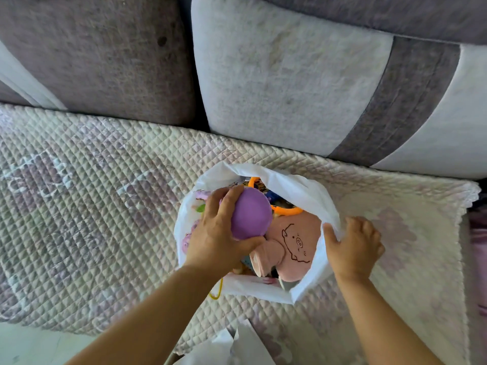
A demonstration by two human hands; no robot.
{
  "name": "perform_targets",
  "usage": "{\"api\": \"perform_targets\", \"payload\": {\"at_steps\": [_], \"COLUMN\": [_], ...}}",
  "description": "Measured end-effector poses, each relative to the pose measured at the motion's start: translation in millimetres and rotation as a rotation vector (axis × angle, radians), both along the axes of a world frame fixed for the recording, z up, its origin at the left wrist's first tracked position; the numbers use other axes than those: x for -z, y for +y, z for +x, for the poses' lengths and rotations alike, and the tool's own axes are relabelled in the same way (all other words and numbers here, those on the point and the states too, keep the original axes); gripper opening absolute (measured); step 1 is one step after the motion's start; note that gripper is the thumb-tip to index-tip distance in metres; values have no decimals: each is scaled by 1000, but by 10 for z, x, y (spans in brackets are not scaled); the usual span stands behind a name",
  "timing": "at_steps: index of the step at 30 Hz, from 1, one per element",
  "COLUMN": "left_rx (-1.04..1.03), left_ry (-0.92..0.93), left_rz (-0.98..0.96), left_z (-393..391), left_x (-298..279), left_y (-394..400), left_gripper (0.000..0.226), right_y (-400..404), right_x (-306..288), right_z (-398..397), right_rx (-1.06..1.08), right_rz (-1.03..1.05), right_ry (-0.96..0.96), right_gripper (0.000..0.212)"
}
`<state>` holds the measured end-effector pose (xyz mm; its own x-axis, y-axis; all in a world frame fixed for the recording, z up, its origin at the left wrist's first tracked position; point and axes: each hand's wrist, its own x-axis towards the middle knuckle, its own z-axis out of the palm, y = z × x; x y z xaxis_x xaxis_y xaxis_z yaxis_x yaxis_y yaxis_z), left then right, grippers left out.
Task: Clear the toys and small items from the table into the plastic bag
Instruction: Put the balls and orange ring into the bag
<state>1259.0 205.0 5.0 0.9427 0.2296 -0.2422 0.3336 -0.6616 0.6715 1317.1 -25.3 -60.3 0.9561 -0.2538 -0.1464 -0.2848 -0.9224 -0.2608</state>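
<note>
Head view, only one. White plastic bag (311, 196) stands open at centre-right of the frame on a quilted cover (92, 206), sofa cushions (276, 75) across the top. Left hand (218, 233) has fingers and thumb curled round a purple ball (250, 214), held right over the bag mouth, probably about to drop or push it in. Right hand (353, 246) pinches the bag's right rim, thumb inside, fingers outside, likely to keep the mouth spread so the ball goes in cleanly. Inside already: pink pig plush (297, 243) lower right of the opening, orange ring (287, 210) at the back, other small toys underneath, hard to identify. Bag looks nearly full; the ball may sit on top. Table not in frame.
</note>
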Motion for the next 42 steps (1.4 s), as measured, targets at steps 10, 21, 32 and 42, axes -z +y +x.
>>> {"api": "perform_targets", "payload": {"at_steps": [10,21,32,42], "left_rx": [175,169,-270,-495], "left_ry": [139,91,305,624], "left_rz": [-83,15,220,5], "left_z": [531,705,61,-321], "left_x": [462,431,694,1277], "left_y": [-821,-489,892,976], "left_gripper": [97,45,36,30], "right_y": [-92,-210,133,183], "right_x": [-228,-220,-170,-4], "right_z": [405,385,161,184], "right_rx": [25,-82,-241,-187], "right_rz": [268,362,278,195], "right_ry": [-274,-108,-62,-34], "right_gripper": [9,14,45,25]}}
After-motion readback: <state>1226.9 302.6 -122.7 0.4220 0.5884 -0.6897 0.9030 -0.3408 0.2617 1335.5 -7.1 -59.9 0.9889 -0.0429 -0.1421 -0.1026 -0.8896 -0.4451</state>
